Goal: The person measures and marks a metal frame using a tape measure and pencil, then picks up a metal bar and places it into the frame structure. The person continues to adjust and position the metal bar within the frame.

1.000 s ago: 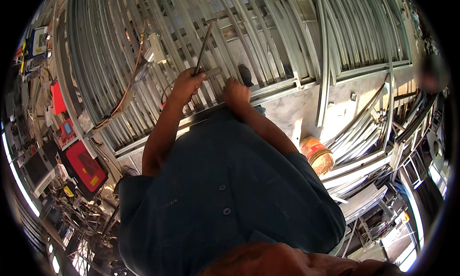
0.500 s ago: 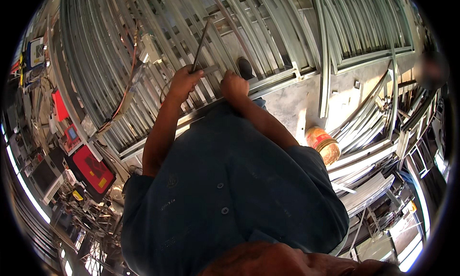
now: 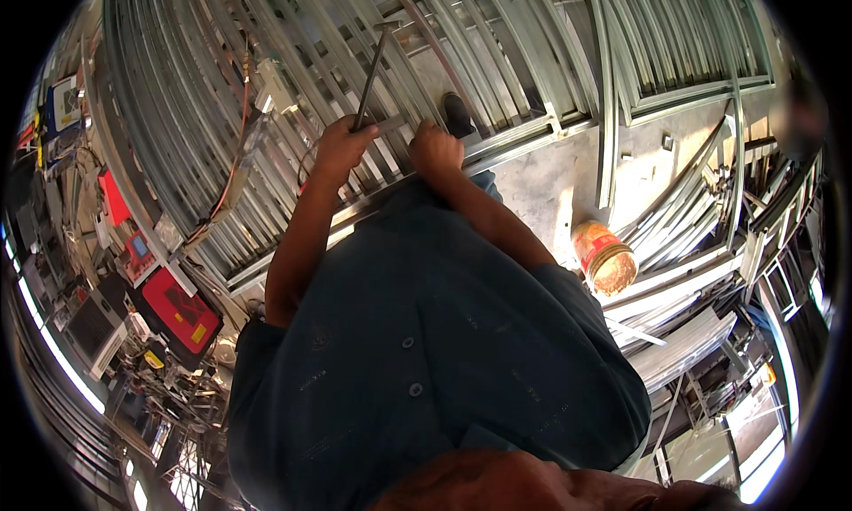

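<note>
My left hand (image 3: 344,149) is closed around a slim dark hammer (image 3: 370,81), whose narrow cross-shaped head points away over the metal bars. To its right, my right hand (image 3: 437,151) is curled with the fingers pressed together; whatever lies inside them is hidden. A short flat metal piece (image 3: 390,123) shows between the two hands, and I cannot tell whether either one holds it. Both hands are above the near edge of a large grille of long metal bars (image 3: 177,112).
A worn round container (image 3: 607,259) stands on the floor at right, beside stacked metal profiles (image 3: 683,351). Left lie a red-and-black machine (image 3: 180,311), a red hose (image 3: 238,147) and a pale tool (image 3: 275,87) on the bars. A dark shoe (image 3: 457,114) shows beneath.
The view has shifted slightly. My left hand keeps hold of the hammer, and my right hand stays closed beside it, tilted a little differently.
</note>
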The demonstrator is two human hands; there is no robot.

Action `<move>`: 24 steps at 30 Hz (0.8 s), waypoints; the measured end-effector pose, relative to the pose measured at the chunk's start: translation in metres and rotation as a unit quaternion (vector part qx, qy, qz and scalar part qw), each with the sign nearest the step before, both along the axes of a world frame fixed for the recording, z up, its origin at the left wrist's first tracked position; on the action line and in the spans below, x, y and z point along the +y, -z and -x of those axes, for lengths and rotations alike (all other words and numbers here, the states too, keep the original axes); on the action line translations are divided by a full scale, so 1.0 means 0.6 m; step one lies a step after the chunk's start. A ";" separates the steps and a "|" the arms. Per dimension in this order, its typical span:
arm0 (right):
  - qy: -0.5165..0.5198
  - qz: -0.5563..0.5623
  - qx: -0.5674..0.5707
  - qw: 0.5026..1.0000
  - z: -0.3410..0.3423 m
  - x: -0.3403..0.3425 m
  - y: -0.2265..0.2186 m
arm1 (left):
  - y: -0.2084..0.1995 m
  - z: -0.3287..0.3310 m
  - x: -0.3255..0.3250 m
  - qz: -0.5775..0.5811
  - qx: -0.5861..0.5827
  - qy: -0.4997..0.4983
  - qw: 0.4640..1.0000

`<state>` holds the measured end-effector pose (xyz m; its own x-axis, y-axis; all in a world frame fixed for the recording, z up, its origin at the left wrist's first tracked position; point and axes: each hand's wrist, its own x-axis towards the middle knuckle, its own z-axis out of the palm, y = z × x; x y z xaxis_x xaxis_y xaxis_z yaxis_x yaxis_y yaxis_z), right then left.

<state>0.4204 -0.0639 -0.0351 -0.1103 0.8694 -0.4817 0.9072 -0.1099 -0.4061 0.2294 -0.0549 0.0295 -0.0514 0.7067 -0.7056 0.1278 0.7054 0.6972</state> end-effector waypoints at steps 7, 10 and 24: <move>0.009 -0.003 0.002 1.000 -0.001 0.004 -0.009 | 0.006 -0.016 -0.011 -0.052 0.067 0.030 0.996; 0.010 0.001 0.002 1.000 -0.002 0.005 -0.009 | 0.014 -0.017 -0.006 -0.032 0.042 0.022 0.998; -0.003 0.042 0.007 0.999 -0.005 0.009 -0.010 | 0.112 -0.025 0.002 -0.122 0.190 0.063 0.972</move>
<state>0.4231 -0.0584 -0.0288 -0.1217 0.8249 -0.5520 0.9022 -0.1399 -0.4080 0.2446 -0.0539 -0.0375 -0.1778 0.8681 -0.4635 0.4838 0.4872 0.7270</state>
